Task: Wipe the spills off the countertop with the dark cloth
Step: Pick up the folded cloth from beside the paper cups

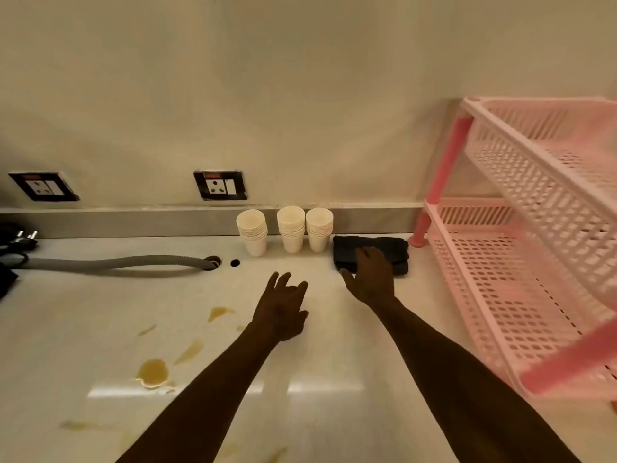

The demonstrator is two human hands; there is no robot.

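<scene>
Dark cloth [384,253] is folded into a thick soft rectangle at the back of the countertop [334,362], just beside the three stacks of paper cups [290,228] on one side and the foot of the pink plastic rack [500,228] on the other. Right hand [369,279] is laid over its near edge with the fingers spread flat, so nothing is actually gripped yet, while the left hand [282,310] hovers over bare counter with loose open fingers, holding nothing. If I were doing this I'd pinch the whole folded stack rather than just the top layer, so it stays as one pad, and lift it toward me so it clears the cups, since light paper stacks like that probably tip easily. The spills [152,372] are brownish puddles and streaks well apart from the cloth, over on the near left, and they look wet and glossy on a smooth, shiny, pale stone-like surface. Worth wiping from the edges inward so the liquid doesn't smear. A ribbed grey hose [110,264] runs into a hole further back.
</scene>
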